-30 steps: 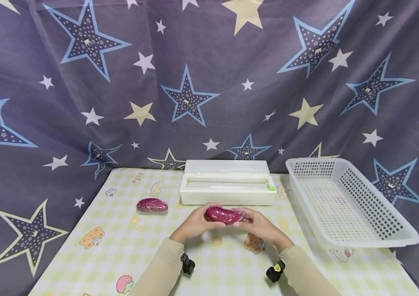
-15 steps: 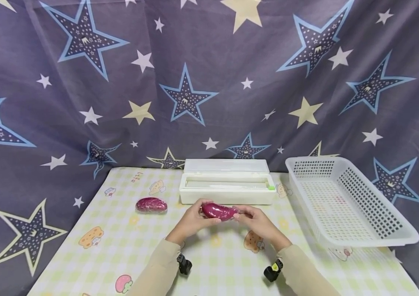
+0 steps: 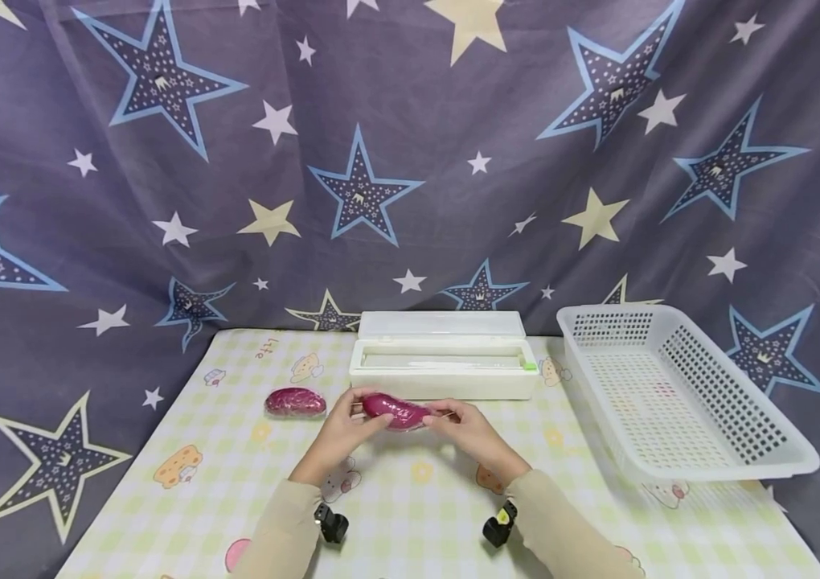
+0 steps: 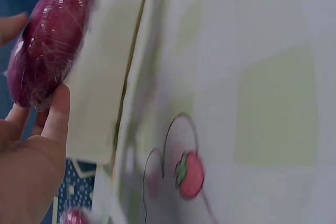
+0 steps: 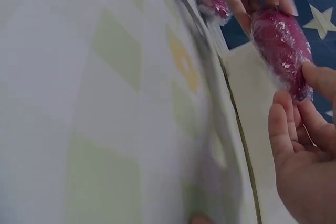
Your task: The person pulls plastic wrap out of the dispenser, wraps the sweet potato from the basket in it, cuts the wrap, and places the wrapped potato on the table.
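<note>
A purple sweet potato, wrapped tightly in shiny clear film, is held between both hands above the table, in front of the white box. My left hand grips its left end, thumb in front and fingers behind. At its right end my right hand pinches the sweet potato and its film between thumb and fingers. Creases in the film show on the sweet potato in the left wrist view. A second film-wrapped sweet potato lies on the table to the left.
A long white cling film dispenser box stands at the back with its lid raised. To the right is a white perforated plastic basket. The table has a checked, patterned cloth; a star-printed curtain hangs behind it.
Both hands have moved left with the wrapped sweet potato, which tilts down toward its right end. The second sweet potato, box and basket stay in place.
</note>
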Action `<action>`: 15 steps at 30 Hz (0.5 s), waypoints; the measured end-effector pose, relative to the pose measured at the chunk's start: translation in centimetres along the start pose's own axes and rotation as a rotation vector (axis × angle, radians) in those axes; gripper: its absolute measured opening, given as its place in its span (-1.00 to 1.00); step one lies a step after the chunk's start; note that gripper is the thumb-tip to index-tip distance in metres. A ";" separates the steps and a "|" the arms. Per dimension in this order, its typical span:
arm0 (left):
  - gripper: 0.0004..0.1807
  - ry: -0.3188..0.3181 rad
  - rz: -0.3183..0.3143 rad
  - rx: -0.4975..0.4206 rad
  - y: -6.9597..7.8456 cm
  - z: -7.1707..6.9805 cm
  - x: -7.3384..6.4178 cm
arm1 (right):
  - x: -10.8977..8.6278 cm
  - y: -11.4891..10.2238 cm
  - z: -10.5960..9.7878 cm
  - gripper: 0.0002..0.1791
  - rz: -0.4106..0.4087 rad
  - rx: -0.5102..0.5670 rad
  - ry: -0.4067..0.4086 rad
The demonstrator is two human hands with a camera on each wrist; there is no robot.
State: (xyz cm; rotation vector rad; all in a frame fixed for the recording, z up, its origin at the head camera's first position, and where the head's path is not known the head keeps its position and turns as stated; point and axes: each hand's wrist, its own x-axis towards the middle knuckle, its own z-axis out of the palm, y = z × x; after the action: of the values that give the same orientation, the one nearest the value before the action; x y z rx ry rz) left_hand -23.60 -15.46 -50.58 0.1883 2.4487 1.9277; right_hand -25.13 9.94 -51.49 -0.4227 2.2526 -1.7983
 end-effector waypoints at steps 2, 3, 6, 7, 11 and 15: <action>-0.34 0.026 -0.021 0.021 0.0 -0.7 -0.3 | 0.5 -0.1 0.7 -0.52 -0.011 -0.012 0.005; -0.34 0.043 -0.025 0.033 0.0 -1.1 -0.4 | 0.7 -0.1 1.1 -0.52 -0.019 -0.013 0.011; -0.32 0.084 -0.035 0.056 -0.1 -2.1 -0.8 | 1.3 -0.2 2.4 -0.53 -0.043 -0.009 0.023; -0.30 0.097 -0.035 0.062 -0.2 -2.4 -0.9 | 1.5 -0.2 2.8 -0.55 -0.051 -0.008 0.026; -0.27 0.134 -0.049 0.052 -0.5 -3.9 -1.4 | 2.0 -0.5 4.7 -0.60 -0.053 0.033 0.023; -0.25 0.165 -0.057 0.066 -0.5 -5.6 -1.8 | 2.4 -1.1 6.7 -0.63 -0.047 0.060 0.040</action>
State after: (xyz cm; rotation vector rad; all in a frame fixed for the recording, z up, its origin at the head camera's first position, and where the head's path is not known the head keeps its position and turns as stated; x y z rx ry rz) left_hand -22.35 -21.18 -49.83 -0.0418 2.5907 1.9127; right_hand -24.94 2.74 -51.90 -0.4357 2.2271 -1.9086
